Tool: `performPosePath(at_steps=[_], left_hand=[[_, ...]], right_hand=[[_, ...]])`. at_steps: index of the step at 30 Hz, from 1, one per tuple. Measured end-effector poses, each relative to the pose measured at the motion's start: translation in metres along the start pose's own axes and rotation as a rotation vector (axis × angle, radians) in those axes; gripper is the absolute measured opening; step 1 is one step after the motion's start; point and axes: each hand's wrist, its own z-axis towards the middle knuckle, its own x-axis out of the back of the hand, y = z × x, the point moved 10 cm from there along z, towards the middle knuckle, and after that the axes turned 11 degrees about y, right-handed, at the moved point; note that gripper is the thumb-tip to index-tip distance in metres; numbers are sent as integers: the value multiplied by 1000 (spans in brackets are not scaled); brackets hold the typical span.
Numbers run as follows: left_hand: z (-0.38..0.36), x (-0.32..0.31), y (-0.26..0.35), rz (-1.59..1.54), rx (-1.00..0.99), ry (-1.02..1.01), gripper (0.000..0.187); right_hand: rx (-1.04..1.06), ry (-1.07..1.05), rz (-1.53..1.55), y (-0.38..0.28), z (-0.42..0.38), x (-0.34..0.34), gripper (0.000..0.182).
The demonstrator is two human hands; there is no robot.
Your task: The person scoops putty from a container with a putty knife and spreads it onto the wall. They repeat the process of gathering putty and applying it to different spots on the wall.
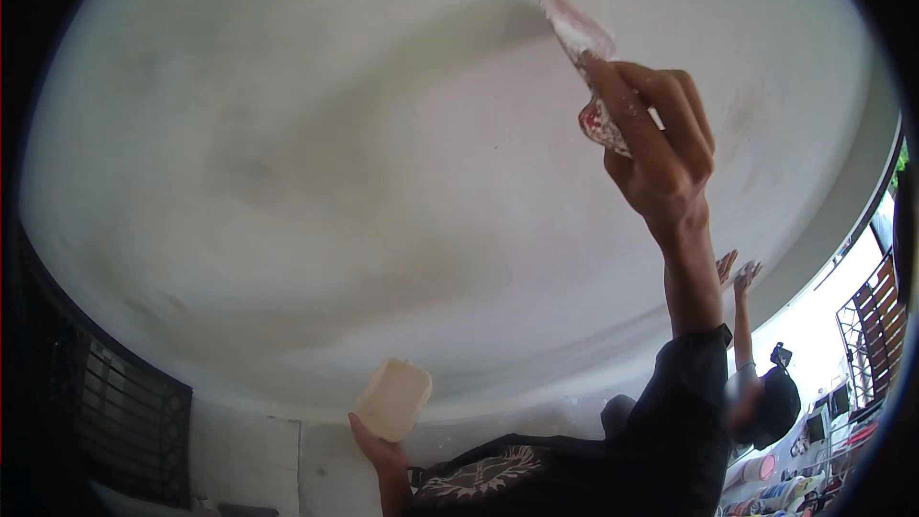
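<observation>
Raised high, my right hand (665, 129) grips a putty knife (605, 124) by its red, white-smeared handle. Its blade (579, 27), coated with white paste, has its tip right at the pale ceiling (412, 163), beside a small tan patch. Low in the view, my left hand (383, 455) is closed around the lower end of a cream, rounded rectangular tub (394, 399). What the tub contains is hidden. Grey, smudgy patches spread over the ceiling around the knife.
Another person in a dark cap (777, 407) stands at the right, both hands (742, 273) raised toward the ceiling. Behind them are buckets (761, 469) and a brown slatted gate (879, 321). A dark window grille (134, 421) is at lower left.
</observation>
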Motion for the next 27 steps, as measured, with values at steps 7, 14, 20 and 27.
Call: performPosePath(at_steps=[7,14,20,27], left_hand=[[2,-4,-9,-6,29,3,57],[7,3,-4,4,21,-1,57],[9,12,20,3,1,-46,57],[-3,27,20,-4,1,-29,58]], right_hand=[[85,179,-87,18,2,3,49],[152,174,-68,1,-3,-14,46],[179,193,-59,-10,9,-31,46],[161,194,-13,-27,9,-20,45]])
